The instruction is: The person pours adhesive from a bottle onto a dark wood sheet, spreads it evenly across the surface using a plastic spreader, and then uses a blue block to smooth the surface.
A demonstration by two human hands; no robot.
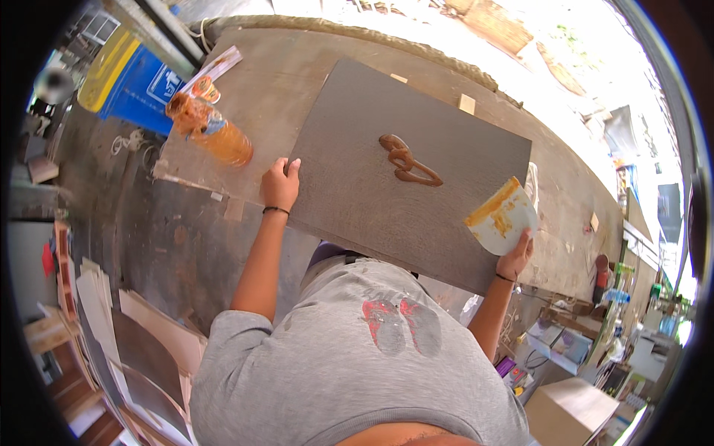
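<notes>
A dark grey-brown rectangular board (349, 201) lies tilted on the table, its near edge reaching toward my waist. Near its middle sits a looped puddle of glossy brown liquid (407, 163), perhaps glue. My left hand (281, 184) is closed on the board's left edge, thumb near the top. In my right hand (516, 259) is a flat white spreader (502, 218) smeared with orange-brown residue; it hangs over the board's right side. Left of the board stands a stained plastic bottle (223, 140) of orange-brown liquid, with a small orange-and-white cup (205, 90) behind it.
The worn wooden table (573, 215) extends beyond the board on both sides. Small wood blocks (466, 103) lie past its far edge. A blue bucket with a yellow rim (149, 89) stands at the far left. Wood panels (160, 320) lean at lower left; a cardboard box (571, 407) sits lower right.
</notes>
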